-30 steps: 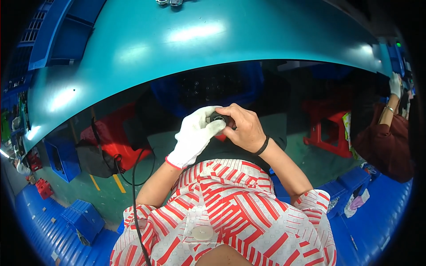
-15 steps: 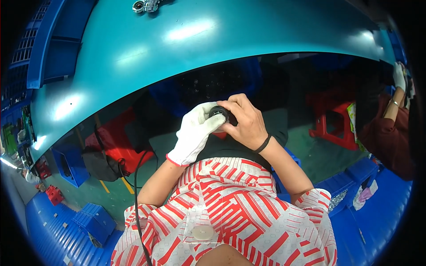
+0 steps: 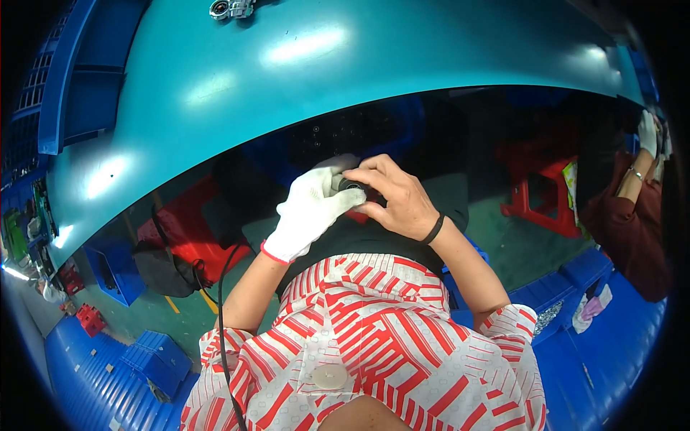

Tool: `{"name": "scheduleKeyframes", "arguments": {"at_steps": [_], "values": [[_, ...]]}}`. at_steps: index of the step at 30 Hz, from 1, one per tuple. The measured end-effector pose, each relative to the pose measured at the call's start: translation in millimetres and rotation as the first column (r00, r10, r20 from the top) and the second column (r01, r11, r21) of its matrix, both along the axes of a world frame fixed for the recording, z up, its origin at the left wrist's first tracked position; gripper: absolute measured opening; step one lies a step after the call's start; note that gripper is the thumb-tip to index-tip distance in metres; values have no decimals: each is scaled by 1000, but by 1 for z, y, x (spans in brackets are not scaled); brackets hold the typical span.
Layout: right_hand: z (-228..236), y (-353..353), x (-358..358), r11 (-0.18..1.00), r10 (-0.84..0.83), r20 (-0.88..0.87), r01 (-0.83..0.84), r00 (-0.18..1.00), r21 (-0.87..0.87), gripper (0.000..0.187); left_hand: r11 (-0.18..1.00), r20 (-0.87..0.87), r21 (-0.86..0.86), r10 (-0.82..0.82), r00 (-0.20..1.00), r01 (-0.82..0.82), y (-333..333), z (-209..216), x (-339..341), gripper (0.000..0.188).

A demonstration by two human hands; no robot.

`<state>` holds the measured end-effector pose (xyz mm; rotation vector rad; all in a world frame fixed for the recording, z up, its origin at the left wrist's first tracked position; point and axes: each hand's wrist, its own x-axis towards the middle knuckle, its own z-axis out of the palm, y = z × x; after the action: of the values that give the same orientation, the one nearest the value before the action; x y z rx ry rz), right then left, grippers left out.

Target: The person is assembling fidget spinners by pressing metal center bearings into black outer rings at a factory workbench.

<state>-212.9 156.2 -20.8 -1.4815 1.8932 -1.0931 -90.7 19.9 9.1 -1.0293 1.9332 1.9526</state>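
Observation:
Between my two hands, above my lap and short of the table edge, is a small round black part (image 3: 351, 186), mostly covered by fingers. My left hand (image 3: 310, 205), in a white knit glove with a red cuff, grips it from the left, thumb across its near side. Bare, with a black band at the wrist, my right hand (image 3: 397, 195) closes on its right side with thumb and fingers. What kind of part it is, I cannot make out.
A teal table (image 3: 237, 115) curves ahead, with a small metal part (image 3: 231, 8) at its far edge. Blue bins (image 3: 85, 79) stand at left. Red stools (image 3: 540, 190) are below the table. At right, a co-worker's gloved hand (image 3: 647, 133) shows. A dark cable (image 3: 221, 323) hangs by my left arm.
My left hand has turned slightly and its wrist shifted left. The black part has tilted and is more covered now. My right hand still holds its side.

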Motion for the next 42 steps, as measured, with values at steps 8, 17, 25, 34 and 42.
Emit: {"name": "scheduleKeyframes", "arguments": {"at_steps": [8, 17, 25, 34, 42], "values": [[-2, -9, 19, 973, -227, -64, 224, 972, -50, 49, 881, -229, 320, 428, 874, -347, 21, -24, 15, 55], [-10, -14, 22, 970, -168, -161, 134, 973, -205, 48, 952, -208, 159, 292, 933, -263, 10, -17, 19, 55], [-3, -13, 23, 968, -246, -23, 244, 969, -54, 51, 595, -106, 709, 619, 778, -377, 8, -27, 28, 38], [0, -10, 27, 969, -220, 749, 226, 625, 96, 46, 639, -123, 652, 619, 776, -407, 4, -20, 28, 32], [1, -11, 31, 993, -91, 941, -97, -325, 63, 79, 681, -200, 450, 708, 678, -578, -7, -20, 37, 29]]}}
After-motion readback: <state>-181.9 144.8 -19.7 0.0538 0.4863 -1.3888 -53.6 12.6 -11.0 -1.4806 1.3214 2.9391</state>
